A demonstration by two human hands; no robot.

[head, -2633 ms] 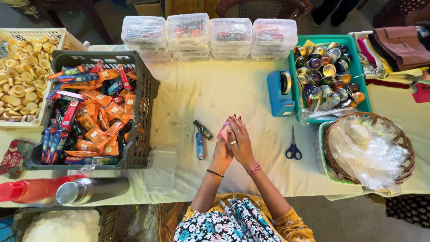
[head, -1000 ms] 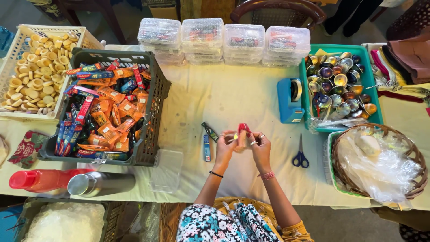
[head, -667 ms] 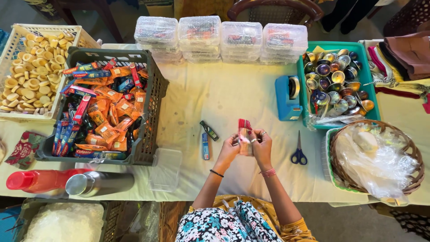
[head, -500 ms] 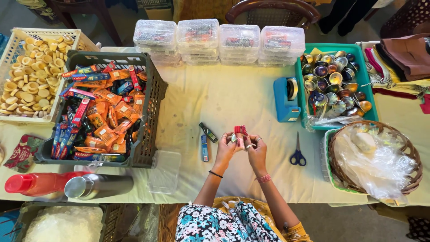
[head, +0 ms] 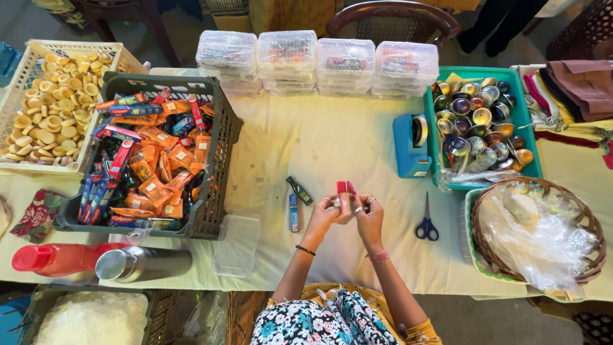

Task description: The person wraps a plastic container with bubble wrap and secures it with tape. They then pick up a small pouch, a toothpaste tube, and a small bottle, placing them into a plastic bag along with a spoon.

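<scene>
small red packet (head: 345,188) sits pinched between both hands over the middle of the cream tablecloth (head: 332,137), its top end poking up above the fingertips. going left to right: a pale basket of round yellow biscuits (head: 38,115) sits at the far left edge, with a red bottle (head: 54,259) and a steel flask (head: 143,263) lying on their sides below it. next is a dark crate (head: 223,147) heaped with orange sachets and toothpaste boxes, and a clear plastic tub (head: 237,245) just beside its lower corner. two small tubes (head: 295,204) lie near the hands. the left hand (head: 325,214) and right hand (head: 367,214) are pressed together, both closed on the packet. behind them stands a row of clear lidded boxes (head: 316,61). to the right are blue-handled scissors (head: 426,223), a blue tape dispenser (head: 410,145), a teal tray (head: 530,144) of shiny little pots, and a wicker basket (head: 590,230) holding clear plastic bags.
</scene>
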